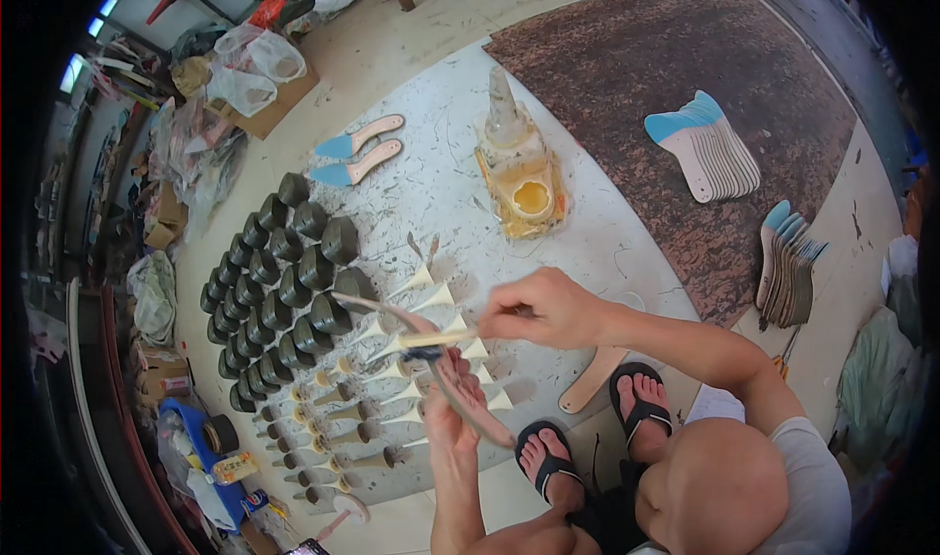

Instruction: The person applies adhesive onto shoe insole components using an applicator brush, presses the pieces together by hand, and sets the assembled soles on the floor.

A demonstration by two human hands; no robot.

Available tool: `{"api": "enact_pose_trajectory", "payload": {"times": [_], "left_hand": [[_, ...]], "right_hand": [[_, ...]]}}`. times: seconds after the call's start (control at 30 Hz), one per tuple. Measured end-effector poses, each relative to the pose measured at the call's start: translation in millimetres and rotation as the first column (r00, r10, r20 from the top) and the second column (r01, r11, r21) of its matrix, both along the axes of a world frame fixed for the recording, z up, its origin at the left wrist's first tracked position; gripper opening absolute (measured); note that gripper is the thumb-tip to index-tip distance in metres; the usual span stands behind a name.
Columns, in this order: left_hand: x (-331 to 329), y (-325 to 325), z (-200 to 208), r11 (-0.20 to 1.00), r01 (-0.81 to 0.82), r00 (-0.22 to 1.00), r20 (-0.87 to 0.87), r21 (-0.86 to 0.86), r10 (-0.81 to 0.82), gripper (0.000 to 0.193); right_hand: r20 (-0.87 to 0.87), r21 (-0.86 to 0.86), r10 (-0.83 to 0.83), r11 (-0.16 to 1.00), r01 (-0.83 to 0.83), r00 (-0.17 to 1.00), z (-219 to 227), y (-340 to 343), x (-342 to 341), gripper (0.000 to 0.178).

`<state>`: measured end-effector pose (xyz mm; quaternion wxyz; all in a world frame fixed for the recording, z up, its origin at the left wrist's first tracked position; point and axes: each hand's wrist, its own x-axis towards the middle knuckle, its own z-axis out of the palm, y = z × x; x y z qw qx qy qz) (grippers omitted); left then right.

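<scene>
- Gripping a curved insole [474,413] in the left hand [453,413], tilted above cream flared heels [437,297], far end near dark block heels [316,267].
- Pinching a pale-handled brush [441,339] in the right hand [550,308], across the curved insole's middle.
- Wide gap between glue container [511,168] and paired blue-tipped insoles [367,163].
- Brown mottled sheet [607,66] along the white sheet's [612,227] right edge.

I see the left hand [453,408] gripping a curved, pinkish-tan sole-shaped strip [485,421] while my right hand [548,305] holds a pale-yellow, flat stick-like tool [441,339] across it. Dark-green rounded blocks [276,310] stand left of cream tapered pieces [418,278]; farther off sits a smeared translucent container [509,144].
</scene>
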<state>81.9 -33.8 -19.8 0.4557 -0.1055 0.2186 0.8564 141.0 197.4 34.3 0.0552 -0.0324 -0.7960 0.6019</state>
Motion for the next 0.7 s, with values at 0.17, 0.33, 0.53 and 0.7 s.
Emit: {"api": "enact_pose_trajectory", "payload": {"times": [0.17,0.33,0.53,0.7], "left_hand": [[7,-5,8,0.998,0.046,0.999,0.019,0.042,-0.047,0.042],[7,-8,18,0.996,0.053,0.994,-0.087,-0.073,-0.060,0.034],[-7,-16,3,0.981,0.024,0.971,-0.227,-0.193,-0.069,0.034],[-9,-3,14,0.984,0.041,0.977,-0.199,-0.173,-0.075,0.019]], "right_hand": [[-0.249,0.005,-0.134,0.990,0.140,0.959,22,3,-39,0.012],[-0.374,0.003,-0.107,0.993,0.116,0.921,17,3,-23,0.015],[-0.043,-0.076,0.156,0.984,-0.159,0.987,13,13,17,0.013],[-0.113,0.036,-0.093,0.995,0.097,0.989,29,8,5,0.012]]}}
